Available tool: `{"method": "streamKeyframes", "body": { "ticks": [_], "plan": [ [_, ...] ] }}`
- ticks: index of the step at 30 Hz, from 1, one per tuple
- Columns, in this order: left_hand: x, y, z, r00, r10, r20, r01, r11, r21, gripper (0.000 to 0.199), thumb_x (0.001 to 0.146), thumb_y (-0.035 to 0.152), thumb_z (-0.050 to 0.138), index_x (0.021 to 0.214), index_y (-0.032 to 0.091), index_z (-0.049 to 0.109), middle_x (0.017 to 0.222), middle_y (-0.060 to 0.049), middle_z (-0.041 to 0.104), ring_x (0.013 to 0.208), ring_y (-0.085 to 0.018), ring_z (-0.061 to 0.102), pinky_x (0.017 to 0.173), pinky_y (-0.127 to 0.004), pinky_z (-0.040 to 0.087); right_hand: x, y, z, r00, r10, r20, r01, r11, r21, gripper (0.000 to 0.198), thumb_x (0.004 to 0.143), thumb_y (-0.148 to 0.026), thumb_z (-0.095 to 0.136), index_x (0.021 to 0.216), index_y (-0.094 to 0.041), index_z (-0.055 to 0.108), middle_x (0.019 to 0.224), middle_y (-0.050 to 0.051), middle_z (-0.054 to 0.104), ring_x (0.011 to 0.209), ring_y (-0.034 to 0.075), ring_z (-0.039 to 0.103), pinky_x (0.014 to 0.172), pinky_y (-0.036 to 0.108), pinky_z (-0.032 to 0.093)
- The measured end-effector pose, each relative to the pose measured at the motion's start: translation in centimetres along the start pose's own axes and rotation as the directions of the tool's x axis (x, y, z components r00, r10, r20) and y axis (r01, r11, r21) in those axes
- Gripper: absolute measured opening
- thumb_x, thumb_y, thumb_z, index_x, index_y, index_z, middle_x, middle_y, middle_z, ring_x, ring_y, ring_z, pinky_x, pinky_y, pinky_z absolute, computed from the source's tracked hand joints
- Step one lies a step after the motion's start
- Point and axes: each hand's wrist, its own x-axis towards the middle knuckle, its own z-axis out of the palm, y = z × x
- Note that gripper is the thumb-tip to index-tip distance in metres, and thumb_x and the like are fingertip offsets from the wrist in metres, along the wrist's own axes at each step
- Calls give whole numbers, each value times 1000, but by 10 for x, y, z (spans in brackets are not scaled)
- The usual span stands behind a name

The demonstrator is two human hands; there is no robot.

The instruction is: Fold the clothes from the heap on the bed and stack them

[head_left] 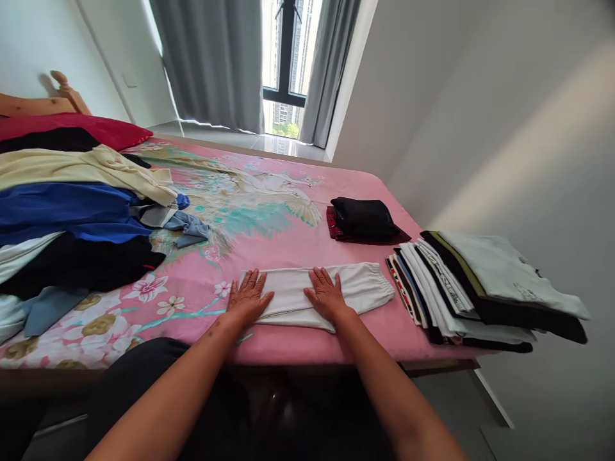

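A pair of white pants lies folded lengthwise near the front edge of the bed, its gathered elastic end pointing right. My left hand rests flat on the left end of the pants, fingers spread. Flat on the middle of the cloth is my right hand, its fingers pointing away from me. Neither hand grasps anything. Part of the cloth is hidden under both palms.
Unfolded clothes are heaped on the bed's left side. A tall stack of folded clothes sits at the right edge, with a smaller black and red pile behind it. The pink floral sheet covers the bed, and a wall rises at right.
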Motion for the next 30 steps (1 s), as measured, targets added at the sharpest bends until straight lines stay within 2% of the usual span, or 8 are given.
{"method": "streamKeyframes", "body": {
  "ticks": [3,6,9,11,16,19,23,30],
  "plan": [
    [3,1,-1,1000,-3,-8,3,1000,19,65,89,52,31,146,20,26,155,-8,16,143,-26,12,112,-57,10,-15,32,-7,958,198,-207,-183,979,91,57,90,-48,38,139,-19,37,150,9,26,141,24,10,110,56,-4],
    [4,4,-2,999,-17,-49,19,999,33,62,90,49,31,144,20,30,154,-8,19,142,-27,15,110,-62,7,-43,71,-15,748,458,-481,-242,863,444,53,82,-41,52,128,-16,46,148,12,29,140,24,13,113,50,8],
    [1,19,-4,989,24,-143,-18,999,43,53,92,40,32,138,17,40,151,-10,27,141,-27,20,110,-63,2,-74,110,-26,517,796,-314,-63,401,914,50,75,-36,60,119,-18,47,140,12,39,131,22,34,108,42,30],
    [-2,40,-6,970,149,-191,-144,989,39,48,93,35,30,135,16,44,150,-9,31,140,-24,21,113,-57,1,-86,129,-35,502,859,-103,6,116,993,39,74,-33,59,109,-18,49,123,11,53,115,20,51,96,39,45],
    [6,117,-3,882,440,-167,-449,893,-16,48,94,36,27,138,20,42,151,-5,28,141,-21,18,115,-51,1,-86,149,-54,623,771,132,-46,-132,990,14,75,-27,60,83,-17,54,81,8,65,79,17,64,70,33,57],
    [19,154,8,887,450,-105,-457,887,-59,51,94,37,27,141,19,37,152,-6,26,142,-22,16,114,-54,2,-76,151,-55,627,758,180,-86,-162,983,22,72,-33,66,81,-16,56,69,4,62,60,15,61,51,27,53],
    [31,173,26,919,388,-69,-392,917,-72,54,93,40,28,142,18,34,153,-6,23,142,-23,14,114,-55,0,-63,151,-47,577,808,121,-92,-83,992,35,61,-37,74,83,-15,59,58,-3,54,43,9,46,35,18,35],
    [29,170,36,922,374,-97,-381,923,-61,56,92,42,30,144,22,33,153,-3,22,143,-21,12,115,-50,-5,-45,140,-37,462,874,-152,143,96,985,38,66,-32,55,100,-15,58,97,3,65,87,15,59,72,24,50]
  ]
}}
